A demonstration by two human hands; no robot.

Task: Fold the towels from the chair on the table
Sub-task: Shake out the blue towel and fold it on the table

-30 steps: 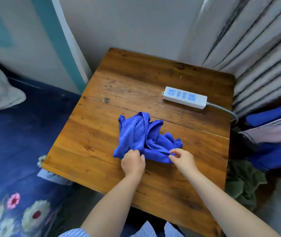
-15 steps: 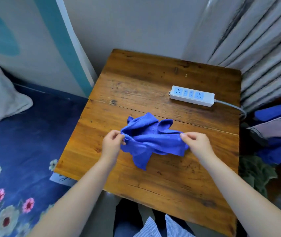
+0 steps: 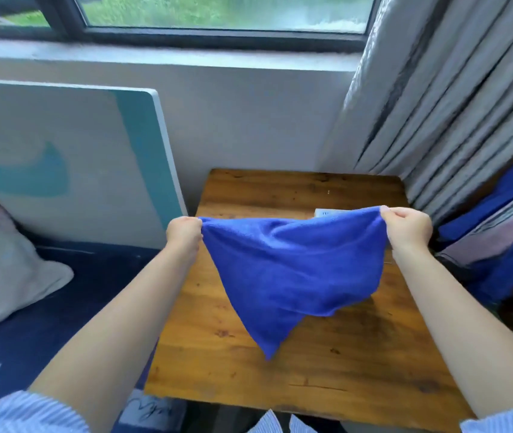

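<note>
A blue towel point(image 3: 289, 270) hangs in the air above the wooden table point(image 3: 336, 364), stretched between my two hands. My left hand point(image 3: 184, 234) pinches its left top corner. My right hand point(image 3: 408, 228) pinches its right top corner. The cloth droops to a point below, near the table's middle. More towels point(image 3: 498, 242), blue and striped, lie piled at the right edge of the view on what seems to be the chair, mostly hidden.
A white power strip point(image 3: 322, 212) lies at the back of the table, nearly hidden behind the towel. Grey curtains point(image 3: 455, 98) hang at the right. A bed with a white pillow point(image 3: 2, 270) and a leaning board point(image 3: 71, 157) stands at the left.
Both hands have lifted the towel off the table and pulled it apart, so it now hangs spread out between them. The camera has tilted up, showing the window.
</note>
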